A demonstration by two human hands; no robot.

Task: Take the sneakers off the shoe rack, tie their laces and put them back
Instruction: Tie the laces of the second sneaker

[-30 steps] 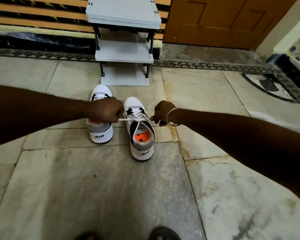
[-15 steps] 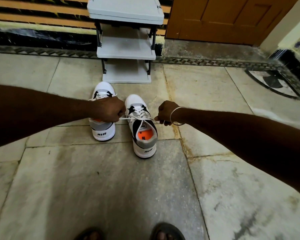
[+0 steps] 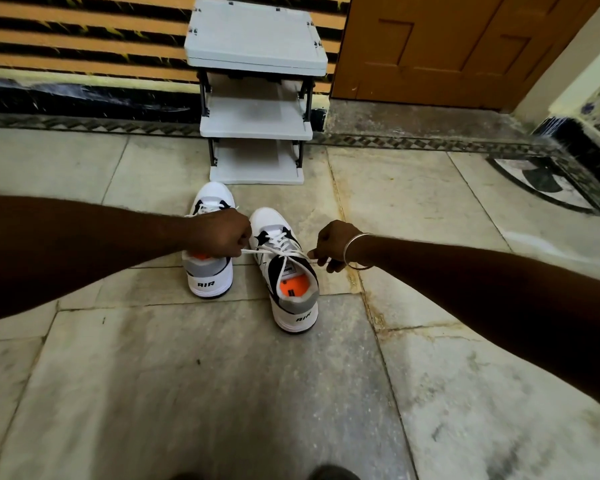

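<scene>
Two white, grey and black sneakers with orange insoles stand on the stone floor, heels toward me. The right sneaker [image 3: 288, 282] has white laces [image 3: 278, 252] stretched sideways across its tongue. My left hand [image 3: 219, 233] grips one lace end, hovering over the left sneaker [image 3: 210, 277] and hiding its middle. My right hand [image 3: 331, 245], with a metal bangle on the wrist, pinches the other lace end just right of the shoe. The grey three-shelf shoe rack [image 3: 255, 116] stands bare behind them against the wall.
A wooden door [image 3: 447, 46] is at the back right. A striped orange and black wall [image 3: 84, 39] runs behind the rack. A dark tiled border [image 3: 568, 161] curves along the right. My sandalled foot [image 3: 333, 472] shows at the bottom edge.
My hands have drawn slightly further apart, pulling the laces of the right sneaker taut. The view has shifted a little; the shoes have stayed in place.
</scene>
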